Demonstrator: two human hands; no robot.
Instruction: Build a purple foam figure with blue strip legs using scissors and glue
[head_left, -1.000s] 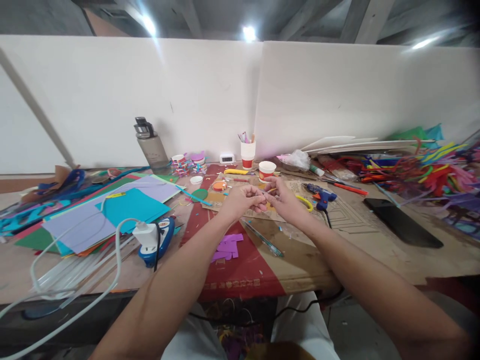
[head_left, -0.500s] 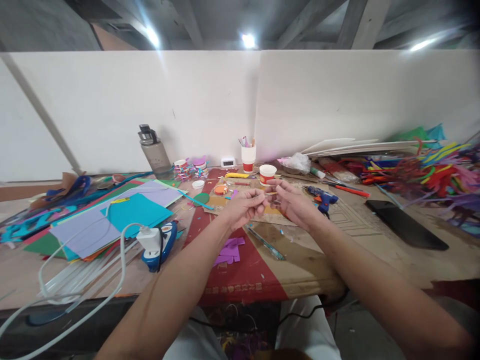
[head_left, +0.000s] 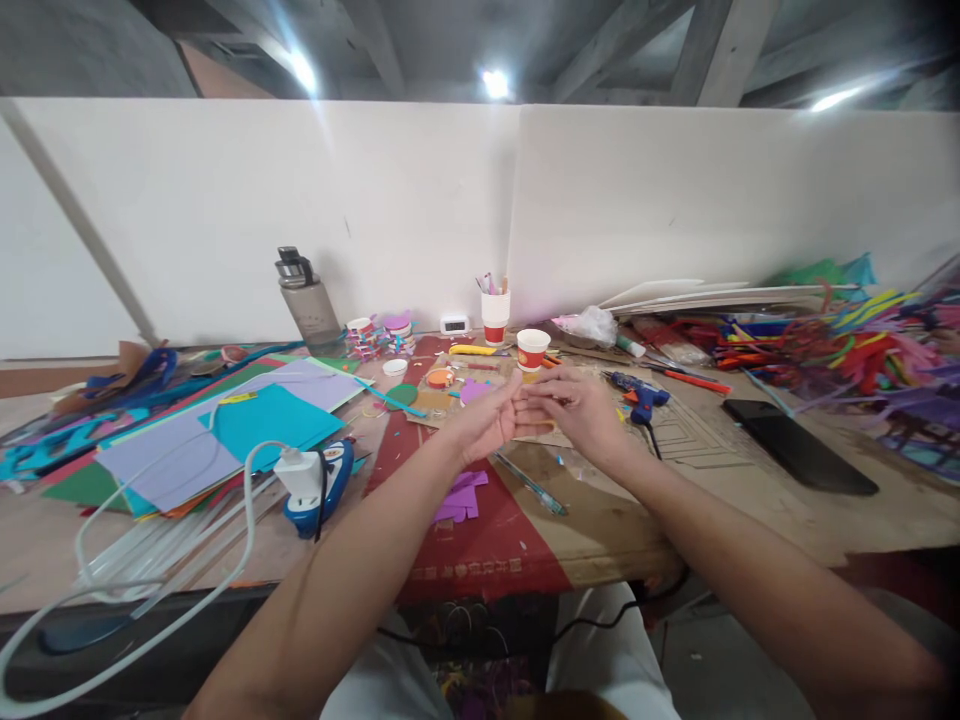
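Over the middle of the cardboard-covered table, my left hand point(head_left: 489, 422) is open, palm turned inward and fingers stretched to the right. My right hand point(head_left: 583, 408) meets its fingertips, fingers bent and pressed together; what they hold, if anything, is hidden. Just behind the hands stands a red and white paper cup point(head_left: 533, 349). A purple paper disc point(head_left: 475, 390) lies behind my left hand. Below the hands are a teal pen point(head_left: 534, 484) and purple paper strips point(head_left: 462, 497). Right of my right hand lies a blue glue gun point(head_left: 645, 398).
Coloured paper sheets point(head_left: 274, 430), a blue power strip point(head_left: 319, 490) with white cable and a grey bottle point(head_left: 307, 305) are at left. A black phone point(head_left: 799, 446) and colourful pipe cleaners point(head_left: 870, 350) lie right. A yellow cutter point(head_left: 472, 350) and pen cup point(head_left: 495, 318) stand behind.
My left hand has gone from a pinch to stretched fingers. My right hand's spread fingers have drawn together against the left fingertips. The purple disc behind them shows more.
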